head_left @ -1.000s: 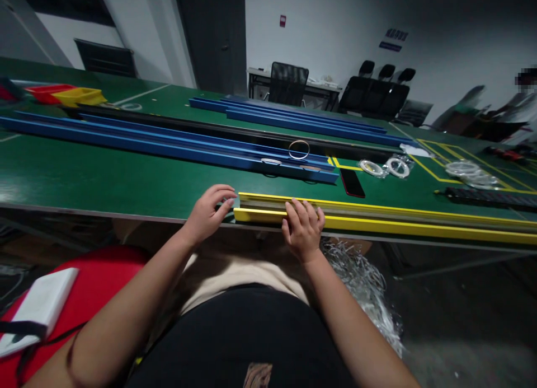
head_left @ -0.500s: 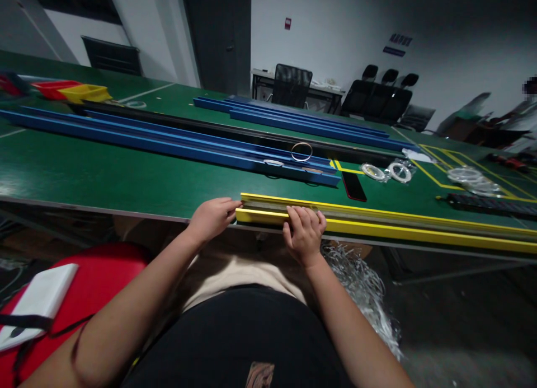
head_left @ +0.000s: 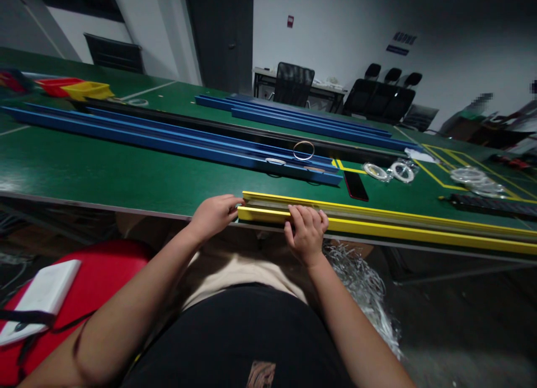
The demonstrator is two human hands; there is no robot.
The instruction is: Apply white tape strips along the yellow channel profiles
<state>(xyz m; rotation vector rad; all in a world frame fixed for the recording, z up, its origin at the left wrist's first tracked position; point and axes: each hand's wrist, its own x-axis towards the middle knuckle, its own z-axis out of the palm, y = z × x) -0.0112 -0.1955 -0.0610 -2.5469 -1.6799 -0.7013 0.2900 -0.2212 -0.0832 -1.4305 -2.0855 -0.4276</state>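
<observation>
A long yellow rail (head_left: 398, 229) lies along the near edge of the green table (head_left: 104, 175), running off to the right. My right hand (head_left: 306, 231) is curled over the rail's front edge near its left end. My left hand (head_left: 215, 214) has its fingers pressed together at the rail's left end, pinching something too small to make out. A second yellow rail (head_left: 377, 211) lies just behind the first.
Long blue rails (head_left: 168, 144) lie across the table's middle, more blue rails (head_left: 302, 122) farther back. A black phone (head_left: 356, 185), tape rolls (head_left: 388, 171) and a ring (head_left: 304, 150) lie beyond the yellow rails. Red and yellow bins (head_left: 75, 88) sit far left. Shredded strips (head_left: 361, 287) lie below.
My left hand's fingers, raised and spread a second ago, have closed against the rail's left end. My right hand stays on the rail.
</observation>
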